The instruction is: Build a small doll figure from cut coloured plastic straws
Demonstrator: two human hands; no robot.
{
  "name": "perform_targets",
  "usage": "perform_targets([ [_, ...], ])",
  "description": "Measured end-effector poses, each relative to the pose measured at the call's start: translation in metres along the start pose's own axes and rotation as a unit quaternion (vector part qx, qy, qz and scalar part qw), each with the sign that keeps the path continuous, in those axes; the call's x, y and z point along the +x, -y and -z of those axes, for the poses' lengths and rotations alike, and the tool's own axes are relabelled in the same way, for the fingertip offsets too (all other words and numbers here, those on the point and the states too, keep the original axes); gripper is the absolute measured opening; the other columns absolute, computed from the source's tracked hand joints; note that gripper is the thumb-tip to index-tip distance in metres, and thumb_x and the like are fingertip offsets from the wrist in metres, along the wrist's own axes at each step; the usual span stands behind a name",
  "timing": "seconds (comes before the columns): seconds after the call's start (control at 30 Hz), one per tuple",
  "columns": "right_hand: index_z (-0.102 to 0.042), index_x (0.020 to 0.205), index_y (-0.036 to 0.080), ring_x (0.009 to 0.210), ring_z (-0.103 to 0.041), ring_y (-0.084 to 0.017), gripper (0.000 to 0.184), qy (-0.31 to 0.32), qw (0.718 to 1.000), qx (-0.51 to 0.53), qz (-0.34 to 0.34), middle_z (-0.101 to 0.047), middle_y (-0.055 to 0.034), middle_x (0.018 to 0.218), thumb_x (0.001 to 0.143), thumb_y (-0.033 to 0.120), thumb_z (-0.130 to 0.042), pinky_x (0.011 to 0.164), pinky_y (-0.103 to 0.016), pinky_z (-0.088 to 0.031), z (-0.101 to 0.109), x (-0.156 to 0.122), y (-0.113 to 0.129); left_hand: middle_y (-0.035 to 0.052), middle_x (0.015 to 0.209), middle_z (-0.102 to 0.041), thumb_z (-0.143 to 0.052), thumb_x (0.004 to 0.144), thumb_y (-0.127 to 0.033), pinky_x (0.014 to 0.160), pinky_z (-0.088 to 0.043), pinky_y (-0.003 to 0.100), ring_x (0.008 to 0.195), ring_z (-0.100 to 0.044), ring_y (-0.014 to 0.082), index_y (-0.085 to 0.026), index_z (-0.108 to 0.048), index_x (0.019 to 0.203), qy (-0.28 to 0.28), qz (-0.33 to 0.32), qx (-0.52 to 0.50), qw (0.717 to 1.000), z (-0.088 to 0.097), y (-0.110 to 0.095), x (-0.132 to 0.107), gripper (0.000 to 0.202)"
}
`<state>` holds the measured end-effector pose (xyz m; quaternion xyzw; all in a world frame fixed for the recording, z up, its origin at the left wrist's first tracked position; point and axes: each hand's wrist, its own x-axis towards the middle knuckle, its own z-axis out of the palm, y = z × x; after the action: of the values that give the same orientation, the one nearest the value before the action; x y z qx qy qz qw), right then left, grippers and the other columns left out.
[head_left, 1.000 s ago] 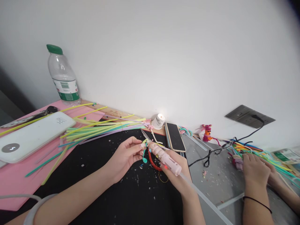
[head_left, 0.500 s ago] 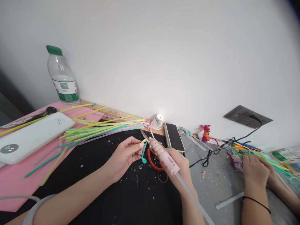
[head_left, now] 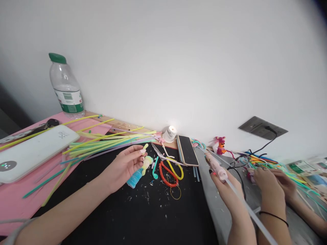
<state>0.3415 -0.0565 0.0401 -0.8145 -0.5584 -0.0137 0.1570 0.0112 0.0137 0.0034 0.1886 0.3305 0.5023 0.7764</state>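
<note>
My left hand [head_left: 130,163] pinches a short yellow-green pipe cleaner piece [head_left: 145,147] upright between thumb and fingertips. Just below these fingers, a fuzzy blue piece [head_left: 134,178] and a pale yellow fuzzy shape [head_left: 146,164] lie on the black mat [head_left: 143,217]. Off to the right, my right hand [head_left: 227,187] grips a pale pink hot glue gun [head_left: 217,167], nozzle pointing up and left. A long translucent glue stick [head_left: 251,212] sticks out of its back end. Between the hands lie scissors [head_left: 168,174] with red and yellow handles, beside a curled teal pipe cleaner [head_left: 155,170].
Pipe cleaners [head_left: 109,144] lie bundled behind my left hand. A white power bank [head_left: 38,151] and a plastic bottle [head_left: 67,90] stand left. A paper cup [head_left: 169,134] and phone [head_left: 187,150] sit near the wall. At right are a co-worker's hands [head_left: 270,183] and a black cable [head_left: 240,173].
My right hand has carried the glue gun away from my left hand, to the right. The left hand has shifted slightly left, and the blue and yellow fuzzy pieces now show.
</note>
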Motion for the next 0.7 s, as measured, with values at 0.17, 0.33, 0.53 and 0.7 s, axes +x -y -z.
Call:
perform_targets([
  [0.17, -0.067, 0.098, 0.024, 0.083, -0.068, -0.030, 0.029, 0.047, 0.999, -0.009, -0.005, -0.073, -0.0132, 0.092, 0.072, 0.030, -0.056, 0.066, -0.035, -0.047, -0.015, 0.012, -0.046, 0.0008, 0.077, -0.065, -0.070, 0.075, -0.007, 0.055, -0.055, 0.014, 0.061, -0.061, 0.0080, -0.019, -0.066, 0.088, -0.015, -0.007, 0.012, 1.000, 0.015, -0.012, 0.001, 0.018],
  [0.33, -0.068, 0.101, 0.023, 0.085, -0.067, -0.030, 0.037, 0.037, 0.997, -0.060, 0.008, -0.073, -0.0087, 0.092, 0.068, 0.026, -0.053, 0.070, -0.036, -0.047, -0.027, 0.028, -0.066, 0.0005, 0.075, -0.066, -0.073, 0.073, -0.010, 0.057, -0.054, 0.014, 0.062, -0.061, 0.0082, -0.019, -0.067, 0.083, -0.015, -0.010, 0.006, 1.000, 0.017, -0.020, 0.009, 0.016],
  [0.53, -0.072, 0.093, 0.022, 0.085, -0.068, -0.028, 0.032, 0.070, 0.996, -0.055, 0.016, -0.074, -0.0098, 0.085, 0.070, 0.021, -0.051, 0.071, -0.033, -0.048, -0.009, 0.028, -0.031, 0.0024, 0.074, -0.068, -0.069, 0.075, -0.006, 0.061, -0.054, 0.016, 0.065, -0.063, 0.0092, -0.016, -0.066, 0.086, -0.013, -0.036, 0.039, 0.999, 0.012, -0.021, 0.021, 0.015],
  [0.7, -0.071, 0.095, 0.022, 0.092, -0.066, -0.027, 0.028, 0.059, 0.985, 0.068, 0.148, -0.073, -0.0088, 0.097, 0.077, 0.024, -0.051, 0.078, -0.036, -0.048, -0.001, 0.007, 0.062, 0.0036, 0.077, -0.069, -0.071, 0.075, -0.009, 0.066, -0.054, 0.019, 0.068, -0.064, 0.0103, -0.015, -0.065, 0.087, -0.016, -0.064, 0.067, 0.996, 0.007, -0.014, 0.030, 0.015],
])
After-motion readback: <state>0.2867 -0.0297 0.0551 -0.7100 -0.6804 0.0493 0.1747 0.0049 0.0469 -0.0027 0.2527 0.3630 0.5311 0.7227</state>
